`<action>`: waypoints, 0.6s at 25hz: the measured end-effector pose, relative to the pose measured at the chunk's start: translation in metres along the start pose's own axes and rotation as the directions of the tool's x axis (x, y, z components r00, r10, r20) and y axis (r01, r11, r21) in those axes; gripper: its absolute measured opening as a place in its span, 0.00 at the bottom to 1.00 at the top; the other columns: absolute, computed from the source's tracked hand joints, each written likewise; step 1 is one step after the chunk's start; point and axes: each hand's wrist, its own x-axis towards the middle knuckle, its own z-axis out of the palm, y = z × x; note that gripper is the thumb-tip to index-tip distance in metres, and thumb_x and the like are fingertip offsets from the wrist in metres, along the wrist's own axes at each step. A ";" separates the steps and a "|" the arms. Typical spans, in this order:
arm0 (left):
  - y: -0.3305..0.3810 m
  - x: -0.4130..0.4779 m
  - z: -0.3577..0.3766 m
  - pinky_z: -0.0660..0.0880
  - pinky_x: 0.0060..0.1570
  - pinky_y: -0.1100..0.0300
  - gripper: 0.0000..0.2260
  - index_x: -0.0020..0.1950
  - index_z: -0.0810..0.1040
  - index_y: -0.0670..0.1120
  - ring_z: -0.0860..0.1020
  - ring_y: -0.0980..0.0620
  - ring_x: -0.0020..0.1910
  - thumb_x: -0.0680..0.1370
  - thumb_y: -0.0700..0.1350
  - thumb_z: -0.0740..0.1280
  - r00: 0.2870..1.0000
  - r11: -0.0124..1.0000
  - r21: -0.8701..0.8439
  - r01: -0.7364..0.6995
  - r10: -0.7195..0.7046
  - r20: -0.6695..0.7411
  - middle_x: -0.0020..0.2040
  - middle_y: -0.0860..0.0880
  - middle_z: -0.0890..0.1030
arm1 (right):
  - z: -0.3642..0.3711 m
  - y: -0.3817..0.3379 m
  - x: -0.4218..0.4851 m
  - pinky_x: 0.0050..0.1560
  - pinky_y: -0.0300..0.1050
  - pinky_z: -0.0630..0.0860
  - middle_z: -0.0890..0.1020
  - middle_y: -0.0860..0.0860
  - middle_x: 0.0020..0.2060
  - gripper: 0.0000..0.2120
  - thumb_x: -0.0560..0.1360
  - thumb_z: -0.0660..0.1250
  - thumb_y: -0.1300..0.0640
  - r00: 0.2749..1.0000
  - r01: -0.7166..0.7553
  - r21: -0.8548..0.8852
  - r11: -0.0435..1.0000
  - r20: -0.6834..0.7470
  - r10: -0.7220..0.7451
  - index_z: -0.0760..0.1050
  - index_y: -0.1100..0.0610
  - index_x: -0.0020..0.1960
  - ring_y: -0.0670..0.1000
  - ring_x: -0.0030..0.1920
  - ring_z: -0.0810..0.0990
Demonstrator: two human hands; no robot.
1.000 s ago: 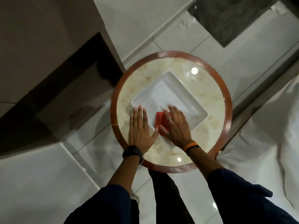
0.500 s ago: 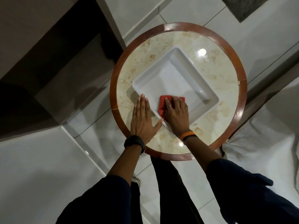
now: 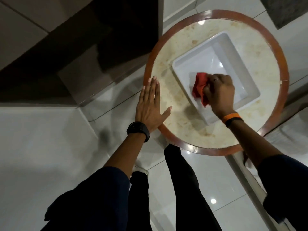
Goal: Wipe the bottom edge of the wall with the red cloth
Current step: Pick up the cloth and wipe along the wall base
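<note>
Over the white tray [image 3: 233,64], the right hand [image 3: 220,92] clutches the red cloth [image 3: 199,87]; the left hand [image 3: 150,107] lies flat, open.

Ahead of our right grip [image 3: 219,94] the white tray [image 3: 236,64] lies bare, its raised rim the only barrier. Our flat left grip [image 3: 150,107] covers the desk [image 3: 183,120] edge; open marble between them; dark wall [image 3: 66,52] beyond.

glossy white floor tiles [image 3: 41,147], round table [image 3: 175,47]
</note>
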 end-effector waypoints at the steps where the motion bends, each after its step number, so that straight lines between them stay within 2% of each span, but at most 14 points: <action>1: -0.015 -0.009 0.000 0.52 0.80 0.46 0.45 0.82 0.50 0.36 0.50 0.42 0.82 0.79 0.68 0.57 1.000 1.000 0.003 0.018 -0.018 -0.004 0.82 0.39 0.49 | -0.008 -0.016 0.001 0.50 0.52 0.74 0.83 0.62 0.50 0.14 0.76 0.64 0.59 0.999 0.026 0.044 0.999 -0.041 -0.025 0.81 0.61 0.58 0.66 0.53 0.78; 3: -0.046 -0.030 0.000 0.52 0.80 0.46 0.45 0.82 0.50 0.36 0.49 0.42 0.82 0.79 0.68 0.57 0.998 0.998 -0.004 0.062 -0.062 -0.011 0.82 0.38 0.49 | -0.018 -0.059 -0.002 0.50 0.53 0.77 0.82 0.61 0.49 0.10 0.78 0.64 0.59 0.992 0.069 0.203 0.977 -0.117 -0.045 0.81 0.60 0.55 0.64 0.51 0.79; 6: -0.101 -0.068 0.007 0.52 0.80 0.45 0.44 0.82 0.50 0.36 0.49 0.41 0.82 0.79 0.66 0.59 0.992 0.992 0.023 0.125 -0.125 -0.016 0.82 0.38 0.49 | -0.001 -0.133 -0.024 0.54 0.51 0.74 0.82 0.59 0.54 0.11 0.79 0.67 0.61 0.971 0.177 0.223 0.959 -0.198 -0.133 0.81 0.60 0.60 0.61 0.55 0.78; 8: -0.144 -0.099 0.021 0.53 0.80 0.45 0.44 0.82 0.50 0.36 0.50 0.41 0.82 0.79 0.66 0.58 0.986 0.984 0.063 0.169 -0.168 -0.007 0.82 0.38 0.49 | 0.040 -0.175 -0.048 0.55 0.49 0.74 0.82 0.58 0.55 0.11 0.79 0.68 0.62 0.965 0.243 0.290 0.926 -0.173 -0.199 0.81 0.61 0.60 0.58 0.55 0.77; 10: -0.187 -0.131 0.047 0.53 0.80 0.45 0.44 0.82 0.49 0.36 0.49 0.41 0.82 0.79 0.67 0.56 0.975 0.970 0.118 0.214 -0.219 0.029 0.82 0.38 0.49 | 0.100 -0.210 -0.076 0.57 0.50 0.75 0.82 0.58 0.56 0.11 0.79 0.69 0.62 0.961 0.272 0.377 0.885 -0.061 -0.270 0.80 0.61 0.60 0.58 0.56 0.77; 12: -0.221 -0.160 0.080 0.51 0.80 0.46 0.45 0.82 0.47 0.37 0.48 0.42 0.82 0.79 0.68 0.56 0.960 0.957 0.147 0.250 -0.265 0.091 0.83 0.39 0.47 | 0.171 -0.232 -0.105 0.58 0.53 0.75 0.81 0.59 0.55 0.12 0.78 0.68 0.61 0.946 0.231 0.420 0.878 0.116 -0.304 0.80 0.61 0.61 0.58 0.55 0.77; 14: -0.255 -0.191 0.126 0.48 0.81 0.46 0.46 0.83 0.45 0.38 0.45 0.42 0.82 0.78 0.68 0.58 0.932 0.950 0.161 0.269 -0.299 0.205 0.83 0.40 0.45 | 0.252 -0.250 -0.135 0.56 0.55 0.77 0.83 0.59 0.52 0.15 0.81 0.63 0.53 0.902 0.183 0.467 0.865 0.271 -0.337 0.79 0.60 0.62 0.58 0.52 0.79; 15: -0.269 -0.206 0.149 0.46 0.81 0.47 0.48 0.83 0.43 0.38 0.44 0.43 0.82 0.78 0.68 0.59 0.906 0.945 0.175 0.275 -0.316 0.282 0.83 0.41 0.43 | 0.290 -0.256 -0.150 0.55 0.56 0.79 0.84 0.59 0.51 0.21 0.81 0.59 0.46 0.864 0.150 0.472 0.869 0.365 -0.348 0.79 0.61 0.63 0.59 0.51 0.81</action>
